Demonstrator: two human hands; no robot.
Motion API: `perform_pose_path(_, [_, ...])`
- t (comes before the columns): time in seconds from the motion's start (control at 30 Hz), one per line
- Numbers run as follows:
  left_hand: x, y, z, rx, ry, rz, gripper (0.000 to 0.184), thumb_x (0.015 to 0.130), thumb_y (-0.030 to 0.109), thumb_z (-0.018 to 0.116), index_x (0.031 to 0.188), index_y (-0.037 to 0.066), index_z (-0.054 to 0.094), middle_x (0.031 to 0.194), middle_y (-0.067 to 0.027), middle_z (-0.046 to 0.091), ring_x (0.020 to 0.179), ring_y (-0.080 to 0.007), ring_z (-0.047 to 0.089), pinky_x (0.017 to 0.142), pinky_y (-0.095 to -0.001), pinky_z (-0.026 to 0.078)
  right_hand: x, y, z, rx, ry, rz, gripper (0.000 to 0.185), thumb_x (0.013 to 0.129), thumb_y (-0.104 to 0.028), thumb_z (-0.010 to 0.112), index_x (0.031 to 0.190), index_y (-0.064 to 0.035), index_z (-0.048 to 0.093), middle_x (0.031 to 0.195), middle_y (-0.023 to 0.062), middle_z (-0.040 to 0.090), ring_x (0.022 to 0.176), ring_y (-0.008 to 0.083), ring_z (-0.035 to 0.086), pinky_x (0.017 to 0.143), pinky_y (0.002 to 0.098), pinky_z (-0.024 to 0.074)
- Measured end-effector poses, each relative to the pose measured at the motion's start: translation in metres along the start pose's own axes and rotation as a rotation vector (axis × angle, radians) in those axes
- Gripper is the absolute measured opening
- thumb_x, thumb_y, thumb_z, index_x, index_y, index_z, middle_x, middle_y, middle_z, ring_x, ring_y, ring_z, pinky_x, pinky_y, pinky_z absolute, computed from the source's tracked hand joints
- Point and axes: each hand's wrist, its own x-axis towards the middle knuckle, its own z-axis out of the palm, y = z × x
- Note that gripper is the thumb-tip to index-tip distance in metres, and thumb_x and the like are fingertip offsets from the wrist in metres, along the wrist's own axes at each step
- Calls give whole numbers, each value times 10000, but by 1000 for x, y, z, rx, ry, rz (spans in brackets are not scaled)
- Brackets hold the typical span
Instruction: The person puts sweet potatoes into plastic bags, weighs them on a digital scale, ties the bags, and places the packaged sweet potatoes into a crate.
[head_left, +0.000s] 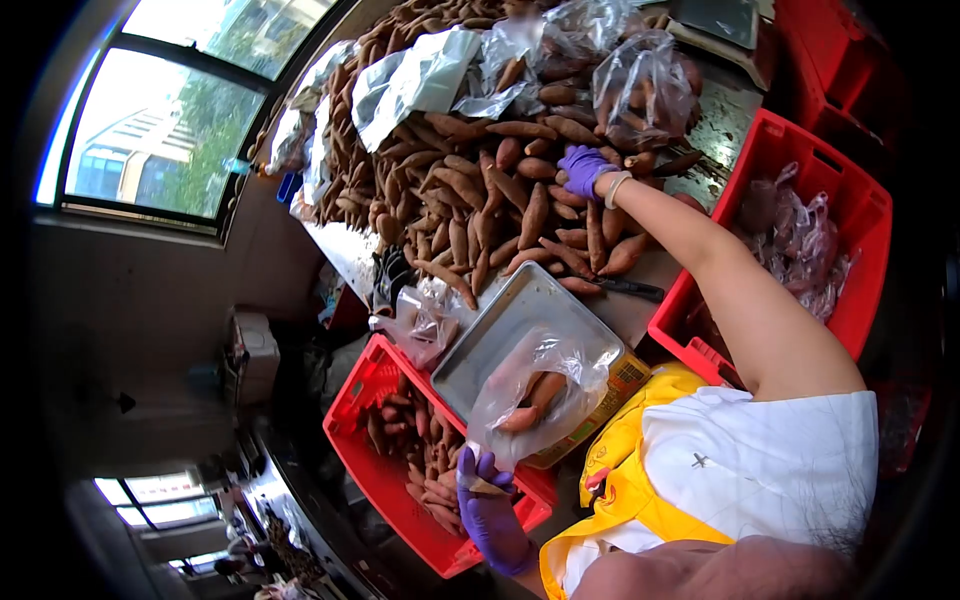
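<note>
My left hand (488, 508), in a purple glove, pinches the edge of a clear plastic bag (570, 385). Inside the bag lie a few sweet potatoes (545, 392), and it rests on the metal pan of a scale (490, 335). My right hand (583, 172), gloved in purple too, reaches out over a large heap of sweet potatoes (490, 190). Its fingers look apart and touch the heap; their tips are partly hidden, and I see nothing lifted in them.
A red crate (345, 425) with sweet potatoes stands beside the scale. Another red crate (872, 235) holds crumpled plastic bags (790, 235). A dark-handled tool (630, 289) lies near the scale. Plastic bags (645, 90) and a white sheet (415, 85) cover parts of the heap.
</note>
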Motion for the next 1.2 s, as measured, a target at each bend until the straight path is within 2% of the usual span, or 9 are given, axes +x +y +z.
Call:
perform_pose_path(0.17, [-29, 14, 33, -9, -289, 256, 778, 913, 459, 576, 1436, -63, 333, 1312, -152, 533, 1001, -147, 569, 886, -258, 429, 8, 5, 0, 165, 41, -24, 316, 730, -349, 674, 859, -62, 698, 902, 219, 669, 898, 391, 642, 802, 461, 515])
perform_pose_path(0.33, [-31, 15, 37, -52, -413, 210, 720, 926, 435, 577, 1455, 5, 347, 1327, -106, 534, 995, -108, 541, 877, -234, 391, 3, 12, 15, 132, 30, -2, 471, 855, -381, 633, 1239, -120, 555, 1253, 221, 535, 1147, 404, 531, 979, 441, 431])
perform_pose_path(0.57, [-34, 10, 31, -93, -444, 147, 676, 928, 364, 602, 1461, 31, 353, 1323, -83, 540, 996, -89, 534, 880, -219, 385, 35, 26, 30, 104, 459, -154, 679, 851, -257, 666, 1431, -70, 367, 1310, 281, 490, 1224, 419, 474, 1030, 432, 389])
perform_pose_path(0.67, [-39, 13, 32, -105, -429, 89, 670, 927, 344, 608, 1463, 34, 351, 1314, -70, 542, 1001, -83, 530, 888, -212, 382, 71, 31, 33, 97, 414, -151, 678, 851, -248, 663, 1426, -47, 365, 1309, 277, 490, 1220, 424, 472, 1029, 438, 390])
perform_pose_path(0.93, [-43, 12, 40, -102, -397, 37, 643, 934, 291, 604, 1465, 35, 348, 1301, -59, 542, 988, -78, 524, 903, -207, 385, 113, 4, 10, -8, 157, 172, 611, 841, -459, 647, 1240, -3, 564, 1288, 281, 533, 1195, 419, 521, 982, 457, 447])
perform_pose_path(1.0, [-45, 13, 44, 0, -350, 67, 759, 903, 498, 581, 1449, 16, 368, 1294, -78, 556, 969, -108, 545, 859, -239, 391, 108, -2, -13, -55, 22, 93, 749, 803, -667, 568, 1057, 30, 671, 1119, 260, 639, 1104, 418, 590, 928, 455, 472])
perform_pose_path(1.07, [-45, 11, 43, 5, -348, 69, 764, 901, 505, 582, 1448, 17, 370, 1291, -76, 558, 964, -106, 548, 855, -238, 393, 133, 26, 2, -81, 14, 37, 813, 791, -727, 522, 990, 43, 690, 1003, 242, 681, 997, 390, 651, 865, 443, 493])
perform_pose_path(1.13, [-42, 11, 40, 13, -360, 79, 768, 899, 512, 583, 1448, 19, 372, 1289, -74, 561, 958, -104, 550, 851, -238, 396, 161, 52, 30, 120, -106, 41, 699, 815, -657, 575, 940, 18, 706, 877, 179, 696, 788, 314, 663, 730, 408, 505])
perform_pose_path(1.2, [-39, 12, 33, -56, -385, 108, 667, 926, 357, 603, 1454, 28, 363, 1325, -67, 534, 991, -84, 535, 866, -212, 394, 115, 22, 20, 1210, -415, 258, 304, 895, -411, 649, 882, -109, 688, 679, -37, 580, 527, 68, 461, 463, 195, 327])
